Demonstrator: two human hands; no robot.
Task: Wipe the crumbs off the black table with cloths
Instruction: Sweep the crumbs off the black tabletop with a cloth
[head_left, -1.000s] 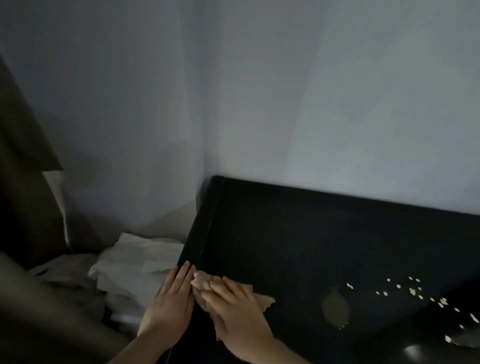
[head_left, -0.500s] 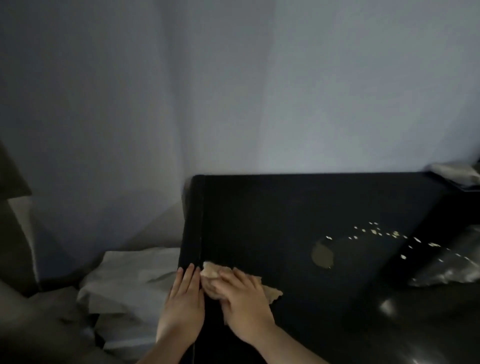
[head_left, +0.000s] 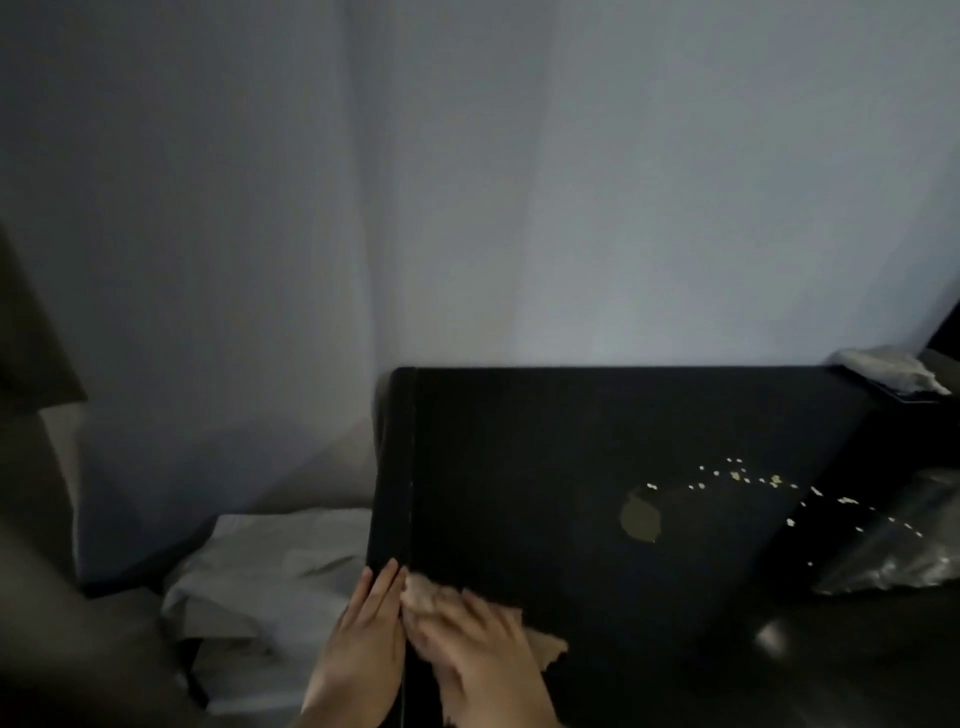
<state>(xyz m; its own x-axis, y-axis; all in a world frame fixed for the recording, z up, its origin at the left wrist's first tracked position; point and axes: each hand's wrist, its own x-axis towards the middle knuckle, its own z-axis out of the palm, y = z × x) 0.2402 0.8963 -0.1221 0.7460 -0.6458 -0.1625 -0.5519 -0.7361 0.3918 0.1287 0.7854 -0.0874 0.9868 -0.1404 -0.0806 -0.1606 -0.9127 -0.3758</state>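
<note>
Crumbs (head_left: 737, 475) lie scattered on the right part of the black table (head_left: 519, 441), near a round pale patch (head_left: 640, 519) and a clear plastic bag (head_left: 909, 551), well apart from both hands. Over the last second the hands have hardly shifted. The right hand (head_left: 483, 654) presses a tan cloth (head_left: 545, 647) flat at the table's left edge, fingers spread rather than clutching. The left hand (head_left: 363, 639) rests beside it, fingers straight along the edge, holding nothing. Only the view has swung right, showing a white cloth (head_left: 883, 366) at the far corner. The scatter looks untouched, so most of the wiping likely remains.
</note>
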